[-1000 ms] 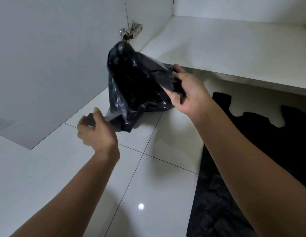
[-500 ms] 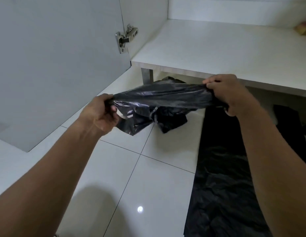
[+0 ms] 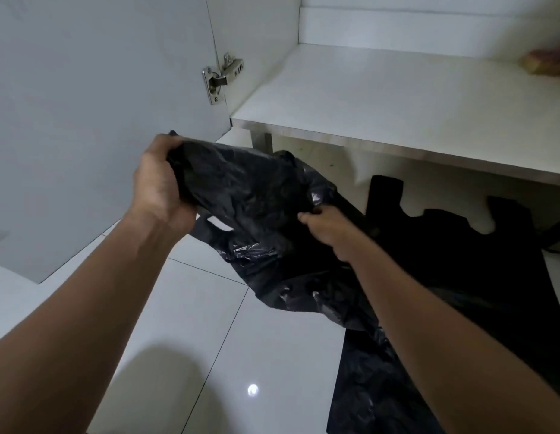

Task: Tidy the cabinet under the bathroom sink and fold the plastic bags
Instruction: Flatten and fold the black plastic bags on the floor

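A crumpled black plastic bag (image 3: 260,214) hangs in the air between my hands, above the white floor tiles. My left hand (image 3: 161,186) grips its upper left end, fingers curled round the bunched plastic. My right hand (image 3: 330,228) pinches the bag lower down on its right side. A second black plastic bag (image 3: 454,277) lies flat on the floor to the right, its handles pointing toward the cabinet. The held bag's lower part droops over the flat one. The cabinet shelf (image 3: 397,98) is white and stands just beyond the bags.
The cabinet door (image 3: 94,120) stands open at the left, with a metal hinge (image 3: 220,78) at its inner edge. A small yellowish object (image 3: 541,65) sits at the shelf's far right. Glossy white floor tiles (image 3: 241,355) fill the foreground.
The bag was stretched taut and level between both hands; now my right hand has dropped lower and nearer, and the bag hangs slack and spread out. My left hand has stayed high.
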`<move>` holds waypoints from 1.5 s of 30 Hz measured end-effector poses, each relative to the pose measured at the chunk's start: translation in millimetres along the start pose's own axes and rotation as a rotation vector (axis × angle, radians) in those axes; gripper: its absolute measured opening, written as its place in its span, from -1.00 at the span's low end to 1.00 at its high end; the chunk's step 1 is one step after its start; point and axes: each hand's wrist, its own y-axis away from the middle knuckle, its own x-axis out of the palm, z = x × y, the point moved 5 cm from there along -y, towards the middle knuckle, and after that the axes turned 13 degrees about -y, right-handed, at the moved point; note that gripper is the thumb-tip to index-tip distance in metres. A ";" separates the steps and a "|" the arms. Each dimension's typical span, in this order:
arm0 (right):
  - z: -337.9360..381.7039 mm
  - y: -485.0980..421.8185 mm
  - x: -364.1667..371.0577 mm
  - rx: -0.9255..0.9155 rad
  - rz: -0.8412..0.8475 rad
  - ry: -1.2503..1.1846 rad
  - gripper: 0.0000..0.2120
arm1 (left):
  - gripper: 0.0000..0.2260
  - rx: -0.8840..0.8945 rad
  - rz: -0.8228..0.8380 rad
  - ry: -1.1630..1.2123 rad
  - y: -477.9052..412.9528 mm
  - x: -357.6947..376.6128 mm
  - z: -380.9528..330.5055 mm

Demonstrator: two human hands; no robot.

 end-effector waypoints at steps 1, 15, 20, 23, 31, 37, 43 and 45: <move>-9.9 2.0 14.0 0.042 0.036 -0.016 -0.67 | -0.80 -0.041 0.029 -0.012 2.0 1.7 6.3; 29.3 -31.0 -102.6 -0.216 -0.258 -0.402 -0.72 | -0.74 -0.180 -0.114 -0.370 -4.3 3.9 45.3; 31.8 31.9 -199.1 -0.429 -0.432 0.067 -0.56 | -0.27 0.144 0.198 -0.609 24.9 100.1 43.1; -17.4 104.6 -220.9 -0.605 -0.617 0.210 -0.54 | -0.53 0.630 0.364 -0.824 76.1 156.2 49.7; -160.1 182.3 -271.0 0.048 -0.572 0.121 -0.45 | -0.66 0.188 0.460 -1.328 121.4 149.6 205.2; -150.3 186.1 -283.7 0.189 -0.375 0.155 -0.45 | -0.80 -0.165 0.422 -1.193 107.0 148.9 211.5; -126.5 177.0 -306.3 0.029 -0.594 0.140 -0.78 | -0.61 0.148 0.451 -1.282 104.3 178.1 192.8; -144.5 188.3 -305.6 0.082 -0.610 0.158 -0.86 | -0.63 0.111 0.553 -1.356 111.8 173.7 207.2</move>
